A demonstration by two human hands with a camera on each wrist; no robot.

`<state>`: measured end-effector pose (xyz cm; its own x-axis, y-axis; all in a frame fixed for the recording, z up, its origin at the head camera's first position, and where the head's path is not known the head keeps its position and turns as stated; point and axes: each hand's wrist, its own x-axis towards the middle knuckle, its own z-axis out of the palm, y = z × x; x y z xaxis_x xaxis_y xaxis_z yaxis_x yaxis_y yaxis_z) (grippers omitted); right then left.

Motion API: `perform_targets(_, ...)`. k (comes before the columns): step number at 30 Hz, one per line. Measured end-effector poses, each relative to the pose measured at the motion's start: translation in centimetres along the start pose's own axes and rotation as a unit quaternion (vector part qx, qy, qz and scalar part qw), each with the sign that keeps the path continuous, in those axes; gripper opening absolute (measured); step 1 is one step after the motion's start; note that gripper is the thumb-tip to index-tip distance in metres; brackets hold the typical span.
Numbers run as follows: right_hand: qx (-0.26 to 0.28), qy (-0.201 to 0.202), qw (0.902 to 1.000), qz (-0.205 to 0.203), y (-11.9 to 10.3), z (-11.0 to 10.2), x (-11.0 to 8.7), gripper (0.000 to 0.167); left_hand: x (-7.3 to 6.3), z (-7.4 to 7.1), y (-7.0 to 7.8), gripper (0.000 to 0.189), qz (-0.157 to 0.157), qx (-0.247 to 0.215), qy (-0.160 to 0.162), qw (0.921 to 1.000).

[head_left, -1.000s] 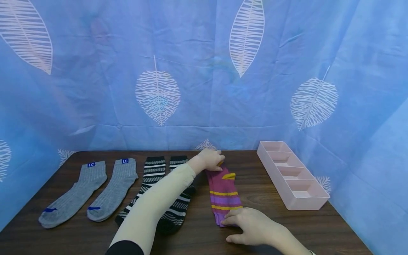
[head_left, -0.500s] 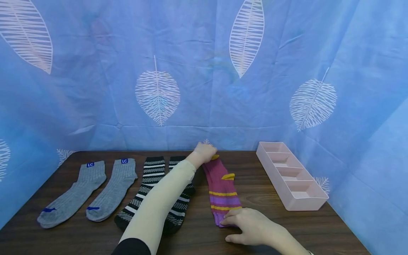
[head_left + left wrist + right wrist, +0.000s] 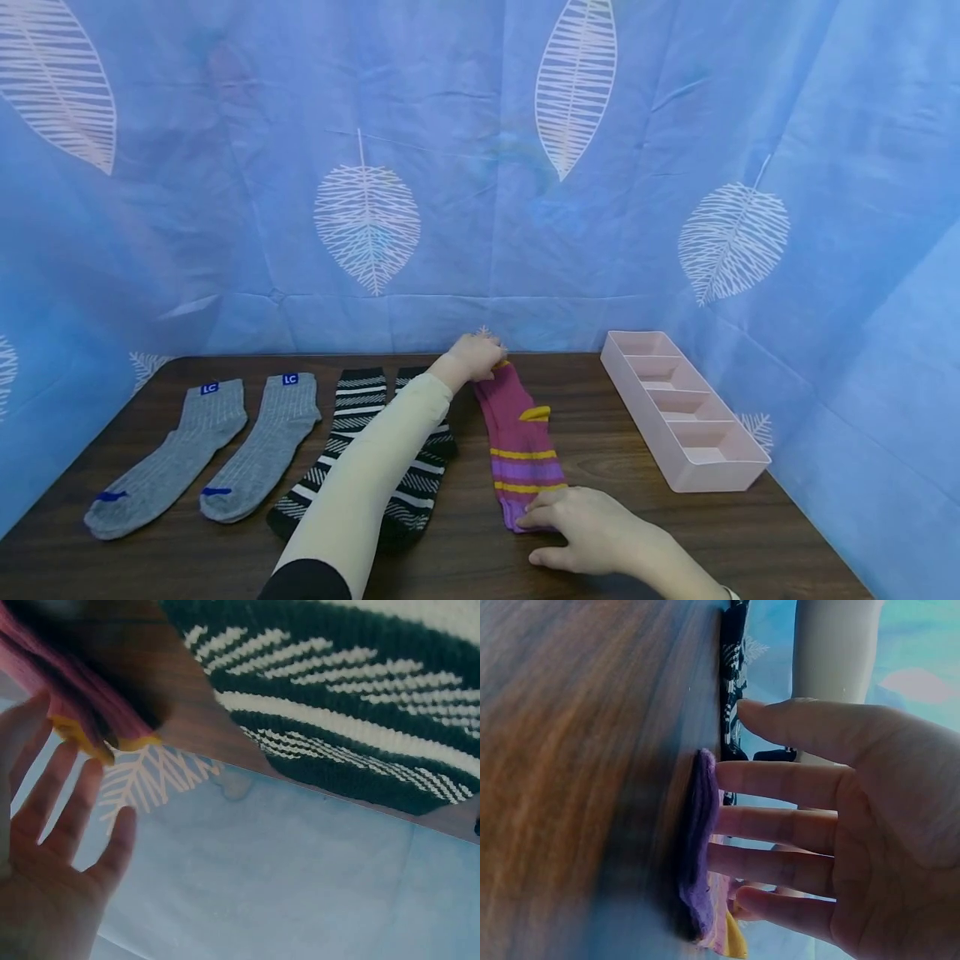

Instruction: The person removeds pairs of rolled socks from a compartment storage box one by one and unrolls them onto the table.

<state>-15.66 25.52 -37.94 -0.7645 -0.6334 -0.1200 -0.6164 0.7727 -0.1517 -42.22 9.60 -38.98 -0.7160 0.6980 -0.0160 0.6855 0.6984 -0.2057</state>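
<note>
A pair of pink-and-purple striped socks [image 3: 521, 425] lies stacked on the table, with yellow heel and toe patches. Two yellow toe ends [image 3: 139, 742] show in the left wrist view. My left hand [image 3: 471, 358] is at these far ends, its fingers [image 3: 67, 780] mostly straight and spread against or beside the fabric; the thumb's contact is unclear. My right hand [image 3: 592, 529] rests straight fingertips on the near purple cuffs [image 3: 697, 847], thumb held apart. Black-and-white striped socks [image 3: 360, 417] lie left of the pink pair, partly hidden under my left forearm.
Two grey socks [image 3: 258, 450] lie side by side at the left of the brown table [image 3: 622, 467]. A pale pink divided box [image 3: 660, 433] stands at the right. A blue curtain with white leaves [image 3: 450, 208] hangs behind the table's back edge.
My left hand has shifted left and slightly back, and the socks' far end has moved left with it, lying straighter. Its fingers have since loosened. My right hand has stayed on the cuffs.
</note>
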Motion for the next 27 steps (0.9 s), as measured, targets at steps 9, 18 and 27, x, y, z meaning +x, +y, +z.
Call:
perform_targets(9, -0.02, 0.027, 0.9994, 0.001, -0.3, 0.1, 0.0, 0.035, -1.0, -0.7, 0.4, 0.039, -0.029, -0.019, -0.081, 0.9961)
perform_targets(18, -0.105, 0.108, 0.9863, 0.067, -0.2, 1.1, -0.1, 0.038, -2.3, -0.5, 0.3, 0.04, -0.051, -0.036, -0.086, 0.9944)
perform_targets(27, -0.134, 0.128, 0.9611, 0.205, 2.1, 1.3, -0.1, 0.053, -4.0, -1.3, 0.7, 0.033, -0.066, -0.036, -0.106, 0.9915)
